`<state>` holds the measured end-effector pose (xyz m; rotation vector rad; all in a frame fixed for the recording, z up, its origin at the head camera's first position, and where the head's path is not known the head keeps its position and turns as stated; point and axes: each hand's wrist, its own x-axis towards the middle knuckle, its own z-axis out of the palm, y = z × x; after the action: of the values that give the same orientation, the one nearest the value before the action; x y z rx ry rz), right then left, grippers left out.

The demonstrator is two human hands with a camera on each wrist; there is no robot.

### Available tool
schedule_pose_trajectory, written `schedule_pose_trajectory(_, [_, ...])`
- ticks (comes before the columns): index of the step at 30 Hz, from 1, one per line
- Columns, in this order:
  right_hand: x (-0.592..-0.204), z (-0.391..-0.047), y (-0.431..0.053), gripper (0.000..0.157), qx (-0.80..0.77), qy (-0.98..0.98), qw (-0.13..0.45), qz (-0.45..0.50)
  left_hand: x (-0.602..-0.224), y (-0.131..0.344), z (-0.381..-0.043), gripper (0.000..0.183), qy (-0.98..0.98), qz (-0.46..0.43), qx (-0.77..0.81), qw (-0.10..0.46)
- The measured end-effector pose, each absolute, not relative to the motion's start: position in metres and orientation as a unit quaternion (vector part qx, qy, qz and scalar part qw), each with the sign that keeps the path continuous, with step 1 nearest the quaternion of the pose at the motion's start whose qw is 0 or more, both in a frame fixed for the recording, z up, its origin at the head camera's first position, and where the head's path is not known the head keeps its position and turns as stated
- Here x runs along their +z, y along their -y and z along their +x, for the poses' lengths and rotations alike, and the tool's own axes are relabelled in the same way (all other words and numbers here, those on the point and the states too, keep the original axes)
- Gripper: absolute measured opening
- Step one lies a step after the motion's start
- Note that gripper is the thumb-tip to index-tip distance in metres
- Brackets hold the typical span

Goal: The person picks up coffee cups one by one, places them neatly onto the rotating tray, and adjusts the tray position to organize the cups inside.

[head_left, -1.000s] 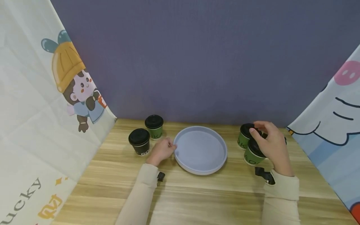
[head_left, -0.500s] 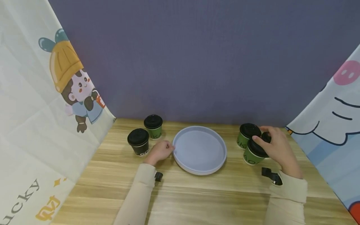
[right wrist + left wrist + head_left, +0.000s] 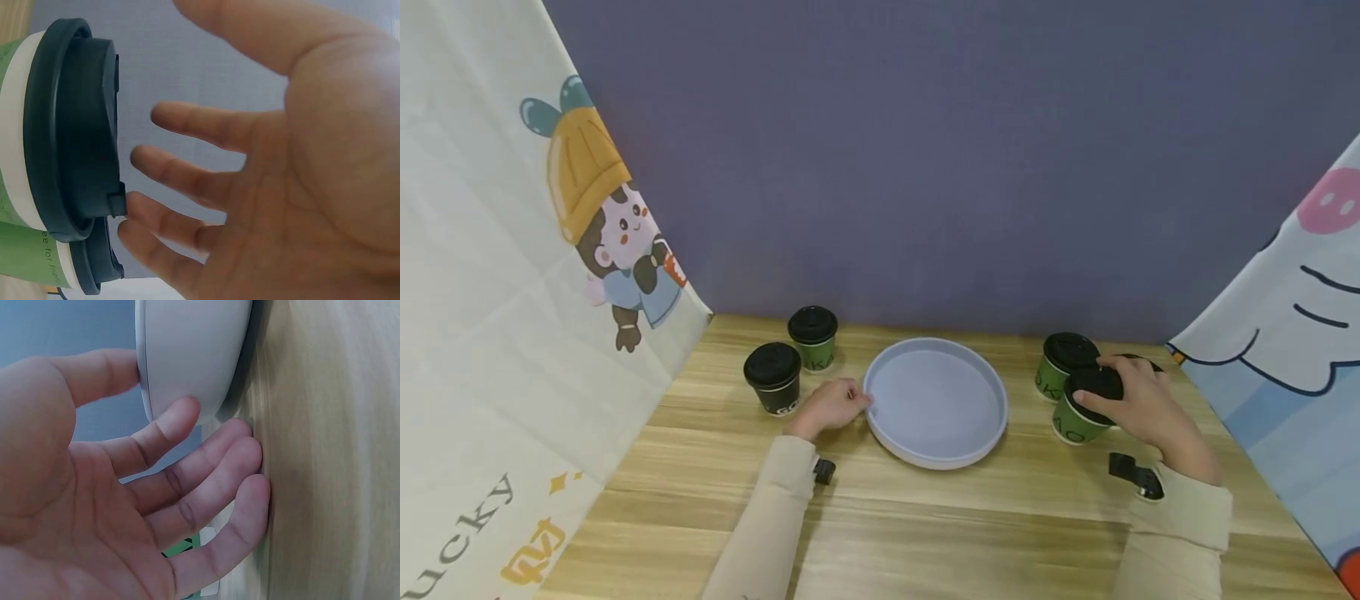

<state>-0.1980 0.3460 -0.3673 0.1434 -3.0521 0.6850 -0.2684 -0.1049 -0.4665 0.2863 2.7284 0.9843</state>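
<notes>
My left hand is at the left edge of a round, pale grey-blue plate with a raised rim. In the left wrist view the thumb and index finger pinch the plate's rim; the other fingers curl loosely near the tabletop. My right hand hovers with spread fingers over a green paper cup with a black lid. Its fingertips stand off the lid in the right wrist view. Just behind is another green lidded cup. A further black lid shows partly behind the right hand.
Left of the plate stand a black lidded cup and a green lidded cup. The wooden table ends at a dark blue-grey backdrop. Printed cloths hang at the left and right.
My right hand has moved to the right and lower, from above the two nearer green cups to the front cup's right side. The left hand stays at the plate's rim.
</notes>
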Motion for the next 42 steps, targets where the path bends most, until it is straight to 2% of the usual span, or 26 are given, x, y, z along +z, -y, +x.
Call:
schedule_pose_trajectory(10, [-0.376,-0.197,-0.349,0.099,0.208,0.976,-0.040,0.042,-0.467,0.109,-0.268,0.032,-0.926,0.107,0.339,0.128])
schedule_pose_trajectory(17, [-0.377,-0.198,-0.350,0.105,0.194,0.979,-0.044,0.041,-0.470,0.107,-0.267,0.031,-0.925,0.111,0.339,0.131])
schedule_pose_trajectory(42, [-0.381,-0.201,-0.353,0.105,0.194,0.979,-0.051,0.021,-0.469,0.109,-0.269,0.033,-0.924,0.111,0.339,0.141])
